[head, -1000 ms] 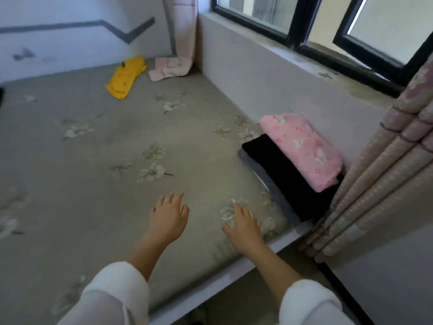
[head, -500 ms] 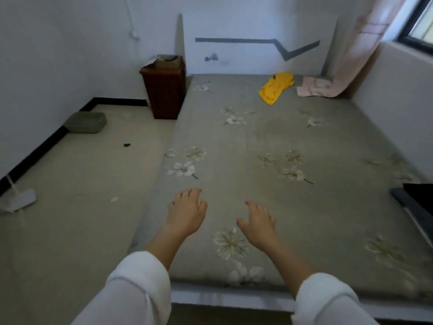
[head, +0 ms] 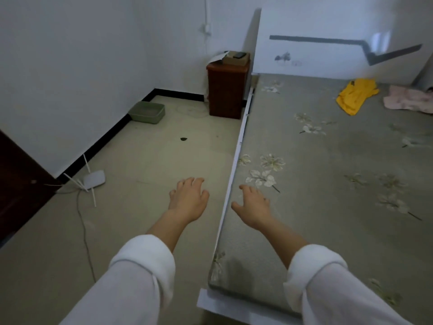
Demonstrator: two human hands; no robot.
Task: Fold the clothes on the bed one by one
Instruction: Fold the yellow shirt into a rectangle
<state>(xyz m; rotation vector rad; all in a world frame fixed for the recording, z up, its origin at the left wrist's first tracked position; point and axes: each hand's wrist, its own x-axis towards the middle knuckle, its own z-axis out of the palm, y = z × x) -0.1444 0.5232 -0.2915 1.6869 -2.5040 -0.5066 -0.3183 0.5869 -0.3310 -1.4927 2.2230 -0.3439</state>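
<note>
Dim, flat indoor light, cool grey cast. Soft dark shadow on near corner of bed (head: 236,268). Pale glare patch on headboard (head: 380,39). Strong wide-angle bending at edges, sleeves (head: 140,266) stretched. Slightly soft all over; yellow garment (head: 356,96) far back smeared.

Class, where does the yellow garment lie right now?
The yellow garment lies at the bed's far end, upper right in head view, beside the pink cloth.
</note>
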